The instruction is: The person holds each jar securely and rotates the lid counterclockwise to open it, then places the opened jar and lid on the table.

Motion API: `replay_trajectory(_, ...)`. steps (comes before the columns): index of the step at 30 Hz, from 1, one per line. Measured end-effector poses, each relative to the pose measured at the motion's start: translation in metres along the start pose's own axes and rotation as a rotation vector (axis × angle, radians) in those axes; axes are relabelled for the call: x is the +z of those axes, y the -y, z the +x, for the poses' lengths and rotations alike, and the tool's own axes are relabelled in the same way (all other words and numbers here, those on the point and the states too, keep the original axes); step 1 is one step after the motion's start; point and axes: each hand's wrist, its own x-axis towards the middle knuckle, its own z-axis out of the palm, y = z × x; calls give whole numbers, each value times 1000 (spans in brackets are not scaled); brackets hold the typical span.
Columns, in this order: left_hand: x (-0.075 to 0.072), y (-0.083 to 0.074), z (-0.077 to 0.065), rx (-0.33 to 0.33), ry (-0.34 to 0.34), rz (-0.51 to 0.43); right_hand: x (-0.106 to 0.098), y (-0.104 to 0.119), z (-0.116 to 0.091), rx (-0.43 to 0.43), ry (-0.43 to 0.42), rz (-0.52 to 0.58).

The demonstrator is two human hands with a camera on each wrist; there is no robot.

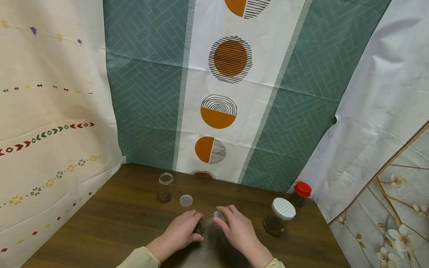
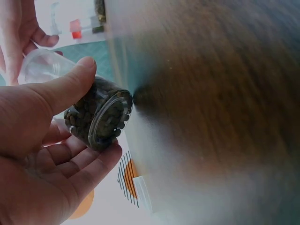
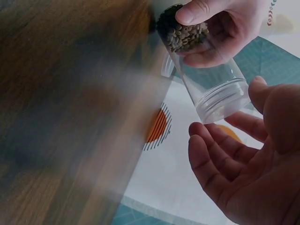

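Note:
My left hand (image 1: pixel 181 230) grips the lower part of a clear plastic jar (image 3: pixel 211 77), tilted toward the right hand. Small dark brown pellets (image 3: pixel 185 35) are gathered at the jar's base, and its upper half holds none. A translucent screw lid (image 3: pixel 224 101) sits at the jar's top end. Around this lid are the thumb and fingers of my right hand (image 1: pixel 238 227), with the thumb at one side and the fingertips at the other. In the left wrist view, the jar's round base (image 2: pixel 111 119) is close to the tabletop.
At the back left stands an unlidded clear jar (image 1: pixel 165 188) partly filled with pellets, near a loose translucent lid (image 1: pixel 186 200). On the right are a wide jar with a patterned white lid (image 1: pixel 283 208) and a red-lidded jar (image 1: pixel 302 189). Hanging cloth (image 1: pixel 147 111) borders the wooden table (image 1: pixel 100 227).

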Motion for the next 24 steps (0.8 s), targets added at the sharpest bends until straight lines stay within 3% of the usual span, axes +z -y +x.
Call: replay_trajectory(24, 1, 1, -1, -3, -11, -13, 0, -4, -1, -100, 40, 7)
